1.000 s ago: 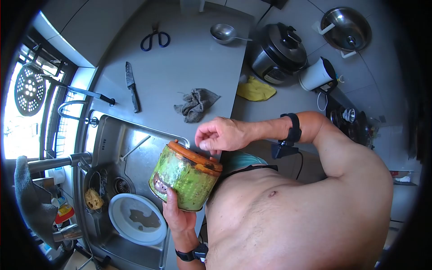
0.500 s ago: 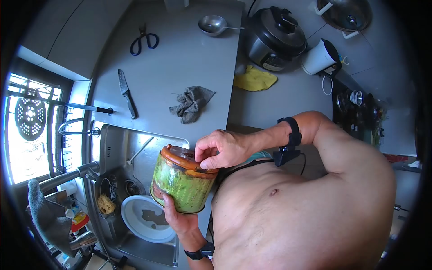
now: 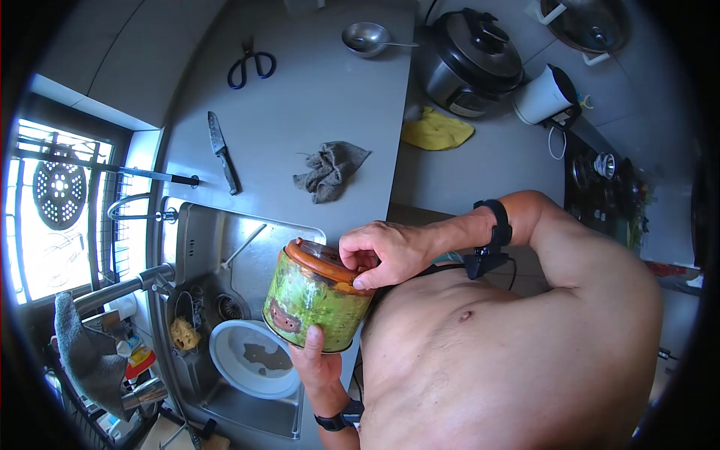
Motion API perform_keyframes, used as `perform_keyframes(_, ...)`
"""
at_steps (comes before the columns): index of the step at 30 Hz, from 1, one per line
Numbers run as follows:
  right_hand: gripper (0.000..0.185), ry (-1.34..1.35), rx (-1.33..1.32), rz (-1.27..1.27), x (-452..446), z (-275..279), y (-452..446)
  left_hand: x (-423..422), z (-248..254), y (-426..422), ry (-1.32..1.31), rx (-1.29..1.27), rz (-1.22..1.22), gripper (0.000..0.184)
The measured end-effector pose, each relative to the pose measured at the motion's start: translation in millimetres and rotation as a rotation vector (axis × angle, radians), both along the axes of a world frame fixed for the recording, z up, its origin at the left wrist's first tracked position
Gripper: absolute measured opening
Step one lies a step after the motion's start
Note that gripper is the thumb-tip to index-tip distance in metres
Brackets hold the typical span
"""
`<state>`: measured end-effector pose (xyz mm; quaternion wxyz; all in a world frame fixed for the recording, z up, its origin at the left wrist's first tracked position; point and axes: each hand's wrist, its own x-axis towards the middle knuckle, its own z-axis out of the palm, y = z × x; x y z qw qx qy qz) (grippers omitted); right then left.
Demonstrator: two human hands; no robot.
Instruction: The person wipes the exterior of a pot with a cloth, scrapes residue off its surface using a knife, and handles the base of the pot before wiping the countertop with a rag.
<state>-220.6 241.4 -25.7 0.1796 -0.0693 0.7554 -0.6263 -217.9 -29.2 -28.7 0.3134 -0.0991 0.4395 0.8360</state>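
Note:
An old cylindrical tin canister (image 3: 319, 300), mottled green with a reddish-brown patch, is held tilted above the sink's near edge. My left hand (image 3: 315, 364) grips it from below, thumb against its side; the other fingers are hidden behind it. On top sits an orange-brown lid (image 3: 311, 257) with a dark, shiny centre. My right hand (image 3: 386, 255) is closed at the lid's near side, thumb and curled fingers pinching its rim. The fingertips are partly hidden.
Below the canister, a white basin (image 3: 232, 367) with murky water stands in the steel sink (image 3: 251, 414). On the counter (image 3: 300, 97) lie a crumpled grey cloth (image 3: 330, 171), a knife (image 3: 223, 154), scissors (image 3: 251, 69) and a metal ladle (image 3: 365, 39). A yellow cloth (image 3: 437, 130) lies near a pressure cooker (image 3: 472, 67).
The whole view has shifted slightly to the right. The canister has turned a little in my left hand, showing more of its reddish-brown patch. My right hand stays at the lid.

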Motion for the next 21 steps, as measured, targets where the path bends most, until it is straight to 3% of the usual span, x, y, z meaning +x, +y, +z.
perform_keyframes(11, 0.022, 0.159, -0.004, 0.163, -3, 2, -1, 14, -21, -25, 0.047, -0.002, -0.064, 0.090)
perform_keyframes(14, 0.024, 0.049, -0.036, 0.175, -4, 4, -1, 17, -24, -28, 0.094, -0.015, -0.068, 0.090)
perform_keyframes(17, 0.035, -0.090, -0.117, -0.057, -9, 5, -8, 23, -31, -33, 0.146, -0.058, -0.099, 0.084)
perform_keyframes(18, 0.048, -0.114, -0.110, -0.039, -11, 5, -9, 24, -33, -35, 0.162, -0.077, -0.114, 0.081)
perform_keyframes(21, 0.048, -0.058, -0.177, -0.099, -14, 9, -16, 26, -32, -39, 0.202, -0.155, -0.206, 0.071)
